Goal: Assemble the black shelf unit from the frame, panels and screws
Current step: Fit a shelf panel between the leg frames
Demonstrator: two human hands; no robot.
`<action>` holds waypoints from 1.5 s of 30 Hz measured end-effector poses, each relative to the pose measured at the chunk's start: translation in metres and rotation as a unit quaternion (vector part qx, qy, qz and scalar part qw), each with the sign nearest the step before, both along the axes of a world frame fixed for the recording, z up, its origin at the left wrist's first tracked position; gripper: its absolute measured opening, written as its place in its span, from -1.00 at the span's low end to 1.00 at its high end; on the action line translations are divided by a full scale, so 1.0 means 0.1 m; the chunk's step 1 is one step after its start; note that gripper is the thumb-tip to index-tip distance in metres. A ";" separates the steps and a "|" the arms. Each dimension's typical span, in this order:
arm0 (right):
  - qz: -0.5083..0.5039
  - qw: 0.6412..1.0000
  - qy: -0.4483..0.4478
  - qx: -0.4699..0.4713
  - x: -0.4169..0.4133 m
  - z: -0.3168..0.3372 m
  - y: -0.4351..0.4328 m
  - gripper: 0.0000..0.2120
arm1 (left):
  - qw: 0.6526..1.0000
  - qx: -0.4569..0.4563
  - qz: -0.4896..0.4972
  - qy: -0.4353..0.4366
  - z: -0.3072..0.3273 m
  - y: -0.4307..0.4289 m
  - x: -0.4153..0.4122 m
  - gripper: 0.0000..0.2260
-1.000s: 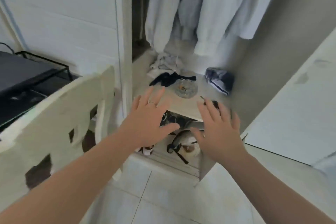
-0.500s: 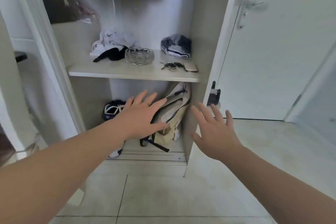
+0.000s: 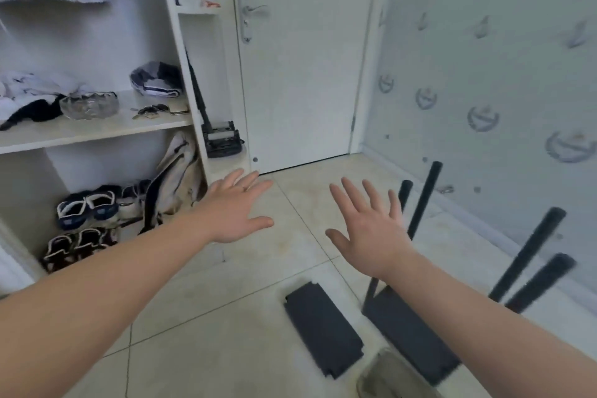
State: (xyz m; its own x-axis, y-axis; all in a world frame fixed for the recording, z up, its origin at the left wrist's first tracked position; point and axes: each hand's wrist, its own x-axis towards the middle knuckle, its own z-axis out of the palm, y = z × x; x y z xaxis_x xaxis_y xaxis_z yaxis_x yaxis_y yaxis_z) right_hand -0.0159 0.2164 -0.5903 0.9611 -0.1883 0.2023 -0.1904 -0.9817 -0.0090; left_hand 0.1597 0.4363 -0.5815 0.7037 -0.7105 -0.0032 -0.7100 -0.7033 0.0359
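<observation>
empty hands hovering over black shelf parts on the floor [image 3: 226, 317]
the left hand [image 3: 235, 210] and right hand [image 3: 371, 236] are hanging with fingers [image 3: 350, 191] spread, holding nothing, probably readying for a pick-up; the loose black panel [image 3: 323, 329] is lying flat on the floor just beside the black frame [image 3: 403, 333], which is resting legs-up, likely for easier fitting; no screws or readable writing are showing

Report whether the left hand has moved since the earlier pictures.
Yes. The left hand earlier overlapped the beige fabric backpack in the wardrobe; now it is to the right of the backpack, open, over the pale tiled floor.
</observation>
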 end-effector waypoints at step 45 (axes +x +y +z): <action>-0.267 0.850 -0.259 0.374 -1.92 -0.37 -2.02 -0.68 | 0.916 -0.338 -0.047 0.211 -0.13 -2.82 -0.98 -0.93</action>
